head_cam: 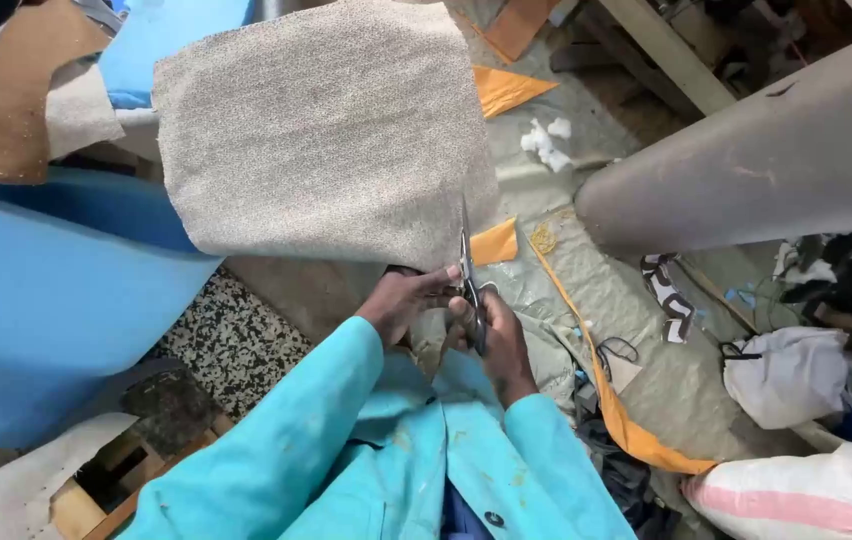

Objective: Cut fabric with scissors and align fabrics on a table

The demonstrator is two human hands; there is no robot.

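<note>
We are cutting one piece of speckled beige fabric (pixel 321 130), which is hanging in the air over the floor (pixel 646 370). Our left hand (pixel 401 300) is pinching its lower edge near the right corner; our right hand (pixel 491 335) is gripping one pair of scissors (pixel 467 268), blades just entering that edge. We judge the cut barely begun, most of the piece uncut. Counting: two hands, three orange offcuts (pixel 506 88) lying on the floor, one long orange strip (pixel 611 400).
</note>
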